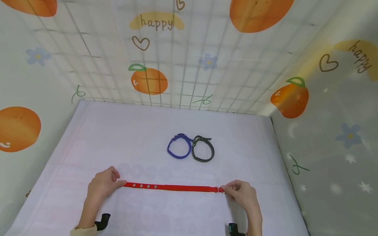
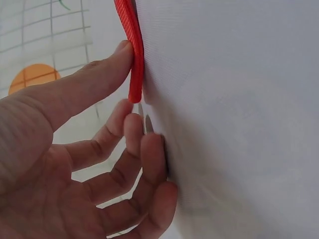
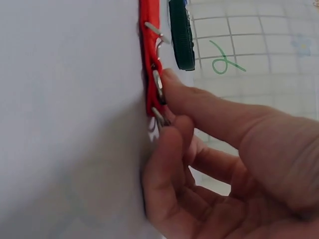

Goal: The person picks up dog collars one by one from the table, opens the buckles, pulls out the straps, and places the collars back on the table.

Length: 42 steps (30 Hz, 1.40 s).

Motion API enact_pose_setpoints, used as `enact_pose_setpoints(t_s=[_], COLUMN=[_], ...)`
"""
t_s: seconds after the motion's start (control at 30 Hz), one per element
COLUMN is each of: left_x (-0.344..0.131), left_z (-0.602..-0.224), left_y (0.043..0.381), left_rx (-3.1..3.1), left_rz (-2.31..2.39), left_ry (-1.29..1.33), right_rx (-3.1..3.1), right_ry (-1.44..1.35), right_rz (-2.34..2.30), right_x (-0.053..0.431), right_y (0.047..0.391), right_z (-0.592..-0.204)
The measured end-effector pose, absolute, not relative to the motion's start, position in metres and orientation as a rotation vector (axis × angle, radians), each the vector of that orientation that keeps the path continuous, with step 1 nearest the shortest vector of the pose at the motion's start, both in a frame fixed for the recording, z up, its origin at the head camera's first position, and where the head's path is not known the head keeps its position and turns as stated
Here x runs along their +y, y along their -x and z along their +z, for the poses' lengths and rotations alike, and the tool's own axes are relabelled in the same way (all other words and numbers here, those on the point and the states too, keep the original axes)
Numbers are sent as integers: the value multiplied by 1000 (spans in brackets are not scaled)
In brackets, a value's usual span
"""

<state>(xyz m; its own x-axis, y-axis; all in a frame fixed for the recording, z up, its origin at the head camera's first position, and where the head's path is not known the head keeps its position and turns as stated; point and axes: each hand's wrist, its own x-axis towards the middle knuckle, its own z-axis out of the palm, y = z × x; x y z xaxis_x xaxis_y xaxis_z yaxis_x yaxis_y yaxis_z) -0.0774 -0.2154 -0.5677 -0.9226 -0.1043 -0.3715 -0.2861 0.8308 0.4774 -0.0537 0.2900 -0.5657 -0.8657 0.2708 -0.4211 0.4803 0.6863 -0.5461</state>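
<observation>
A red collar (image 1: pixel 183 188) lies stretched nearly straight across the white table, its metal-rimmed holes toward the left and its buckle (image 1: pixel 218 189) at the right. At the holed end, my left hand (image 1: pixel 101 183) presses the strap with the thumb; the other fingers are loosely bent beside the tip. In the left wrist view the thumb (image 2: pixel 112 64) sits on the strap a little short of its rounded end. My right hand (image 1: pixel 244 195) pinches the buckle end, thumb on the strap by the metal ring (image 3: pixel 158 84) and index finger bent below.
Beyond the red collar, a blue collar (image 1: pixel 169 151) and a dark green collar (image 1: pixel 213 152) lie buckled into loops side by side. A wire grid covered by printed cloth (image 1: pixel 183 72) rises behind the table (image 1: pixel 118 131). Printed cloth also hangs at both sides.
</observation>
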Motion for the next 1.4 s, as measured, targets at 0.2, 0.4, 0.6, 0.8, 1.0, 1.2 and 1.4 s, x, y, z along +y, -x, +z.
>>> enact_pose_setpoints(t_s=[0.2, 0.4, 0.6, 0.8, 1.0, 1.2, 1.4], left_x=[-209, -189, -163, -134, -99, -60, -29], left_z=[-568, -565, -558, -553, -554, -563, -570], left_y=[80, 80, 89, 98, 102, 104, 109], left_rx=[2718, 2832, 2935, 2942, 2849, 2746, 2559], left_rz=[790, 793, 842, 969, 1183, 1403, 1622], left_ry=[239, 185, 124, 69, 14, -151, -274], right_rx=[2617, 2606, 2585, 2609, 2638, 2629, 2669], right_ry=[-593, -596, -618, -621, -618, -620, -602], right_rz=[-931, -935, -975, -999, -1043, -1132, -1188], right_x=[293, 295, 291, 284, 279, 272, 261], right_y=[51, 54, 62, 68, 74, 81, 94], right_z=[-565, -567, -566, -562, -558, -552, -551])
